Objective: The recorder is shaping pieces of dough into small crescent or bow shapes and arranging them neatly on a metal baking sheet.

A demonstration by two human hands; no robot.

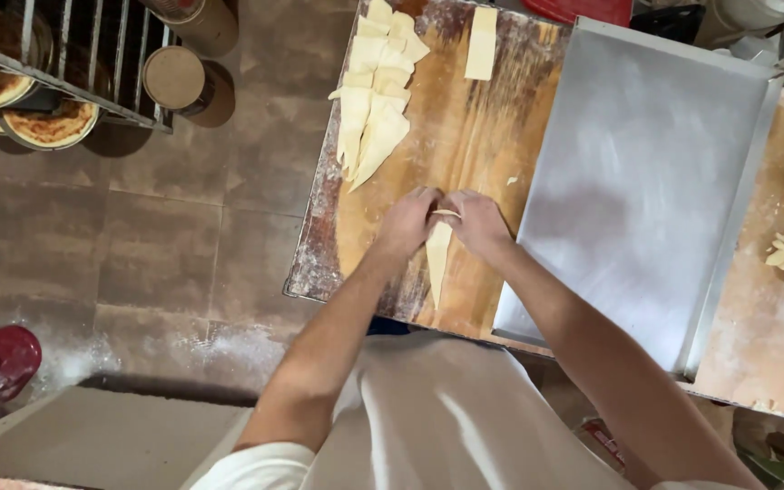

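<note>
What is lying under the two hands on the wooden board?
Under the left hand and right hand lies a long dough triangle on the floured wooden board, its point toward the person. Its wide end is mostly covered by the fingers, so that part's shape cannot be seen.

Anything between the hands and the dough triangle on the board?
Nothing visible. Left hand and right hand both already touch the wide end of the dough triangle on the board.

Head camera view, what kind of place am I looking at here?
Probably a bakery or pastry kitchen. Both hands work a dough triangle on a floured wooden board, beside a metal baking tray and a rack of round baked goods.
</note>
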